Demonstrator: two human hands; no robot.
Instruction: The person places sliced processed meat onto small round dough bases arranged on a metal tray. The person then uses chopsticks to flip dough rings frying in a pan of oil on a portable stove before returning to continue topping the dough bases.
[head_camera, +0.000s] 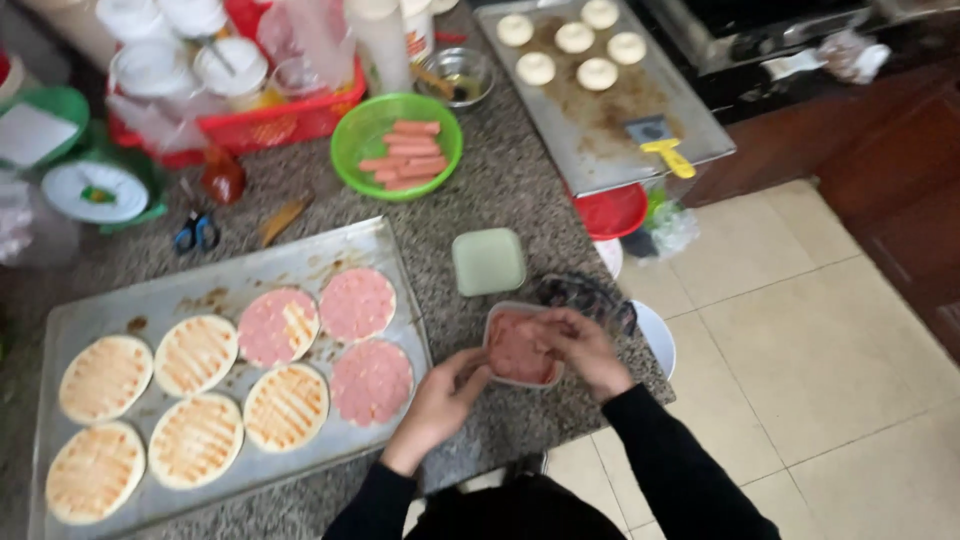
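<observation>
Two hands meet at the small tub of sliced meat (520, 350): your right hand (585, 345) pinches a slice, your left hand (445, 395) grips the tub's left edge, tray (200, 290) further left.

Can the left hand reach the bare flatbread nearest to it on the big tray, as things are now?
Probably yes. The left hand rests at the small meat container, just off the big tray. The nearest bare flatbread lies close by, with only flat meat slices between.

A speckled grey granite counter (500, 190) runs under and left of the hands; right of them lies a beige tiled floor (800, 340), with dark wooden cabinets (880, 150) beyond.
</observation>
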